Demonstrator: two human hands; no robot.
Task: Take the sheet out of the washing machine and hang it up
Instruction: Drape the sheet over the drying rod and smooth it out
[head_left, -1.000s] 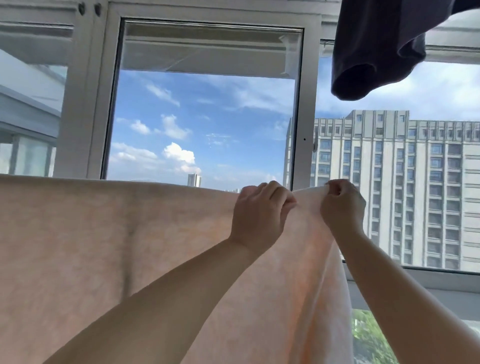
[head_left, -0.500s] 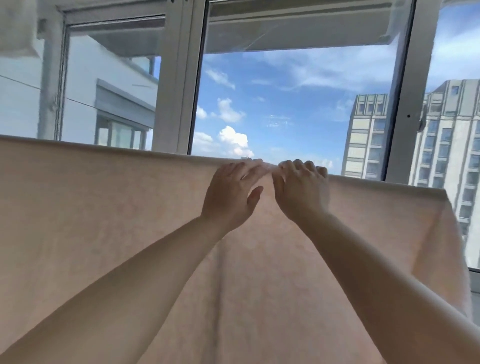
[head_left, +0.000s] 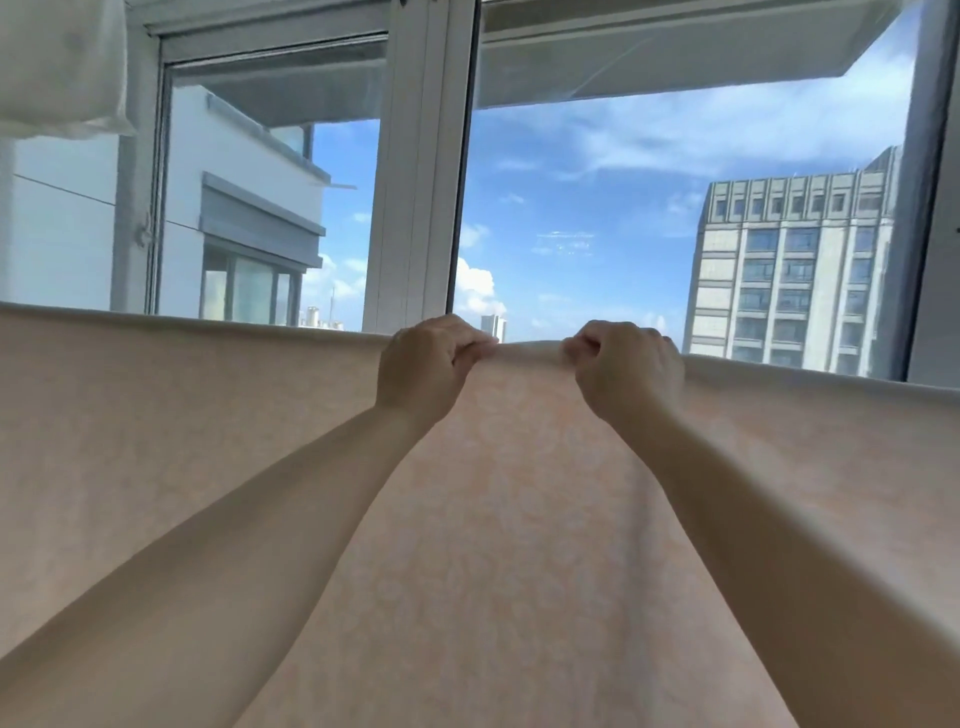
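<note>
A pale peach sheet (head_left: 156, 441) hangs spread across the whole width of the view, its top edge running level in front of the window. Whatever it hangs over is hidden by the cloth. My left hand (head_left: 423, 371) pinches the top edge near the middle, fingers curled over it. My right hand (head_left: 628, 371) grips the same edge a short way to the right. A small raised stretch of cloth (head_left: 530, 353) spans between the two hands. Both forearms reach up from the bottom of the view.
A white window frame post (head_left: 421, 171) stands right behind the sheet, with glass panes on both sides. A white cloth item (head_left: 62, 67) hangs at the top left. Buildings and sky lie beyond the glass.
My view has swung left along the sheet and the dark garment at the top right is gone from view. My hands have moved left along the top edge and spread a little apart.
</note>
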